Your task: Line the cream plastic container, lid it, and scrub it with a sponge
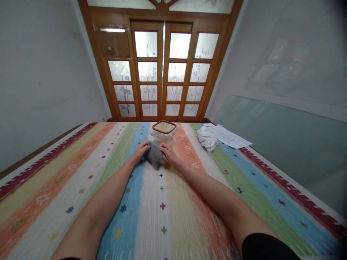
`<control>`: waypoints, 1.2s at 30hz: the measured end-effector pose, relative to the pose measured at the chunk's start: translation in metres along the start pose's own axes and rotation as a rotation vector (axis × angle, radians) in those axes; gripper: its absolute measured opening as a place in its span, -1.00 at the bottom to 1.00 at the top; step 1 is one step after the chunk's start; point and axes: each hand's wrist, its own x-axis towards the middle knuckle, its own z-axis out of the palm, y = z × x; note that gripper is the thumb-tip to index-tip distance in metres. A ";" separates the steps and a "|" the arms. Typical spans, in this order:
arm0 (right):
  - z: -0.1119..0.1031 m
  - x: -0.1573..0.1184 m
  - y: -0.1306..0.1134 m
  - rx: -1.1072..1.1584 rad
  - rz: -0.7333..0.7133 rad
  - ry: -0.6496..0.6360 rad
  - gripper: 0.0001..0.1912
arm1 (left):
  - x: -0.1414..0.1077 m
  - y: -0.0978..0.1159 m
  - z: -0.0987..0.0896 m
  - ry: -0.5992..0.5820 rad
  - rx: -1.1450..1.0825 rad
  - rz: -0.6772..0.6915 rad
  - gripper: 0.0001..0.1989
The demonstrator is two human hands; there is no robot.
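Grey fabric (155, 156): a small soft piece, gathered near the middle of the worktop (154, 224) between the left hand (142, 148) and the right hand (168, 151); its lower end hangs toward the wearer and is slightly blurred.
Left hand: fingers pinching the upper left edge of the grey fabric.
Right hand: fingers closed on the upper right edge, thumb side toward the fabric, the fingertips too small to tell apart.
Forearms: both bare, reaching forward over the worktop, with a black sleeve (267, 247) at the right elbow and a sliver of black at the lower left.
Brown-rimmed container (163, 137): just beyond the hands, its rim a rounded four-sided shape, its body pale and see-through.
White bundle (208, 139): crumpled, to the right of the container and well apart from the hands.
Printed paper (233, 137): flat beside the white bundle, on its right, with lines of print too small to read.
Striped cloth (81, 191): spread over the worktop in red, yellow, orange, white, green and blue bands, dotted with small motifs.
Wooden doors (162, 72): beyond the far edge, frosted panes with plant drawings.
Pale green panel (273, 133): along the wall on the right.
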 end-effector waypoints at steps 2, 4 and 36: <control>0.002 0.000 0.003 0.091 0.070 0.020 -0.67 | -0.002 0.003 0.002 0.011 -0.063 -0.023 -0.70; 0.003 0.001 0.004 0.143 0.117 0.044 -0.64 | -0.002 0.006 0.002 0.045 -0.123 -0.044 -0.66; -0.008 0.003 0.017 -0.264 -0.044 -0.113 -0.59 | 0.000 0.006 0.006 0.080 0.007 0.068 -0.52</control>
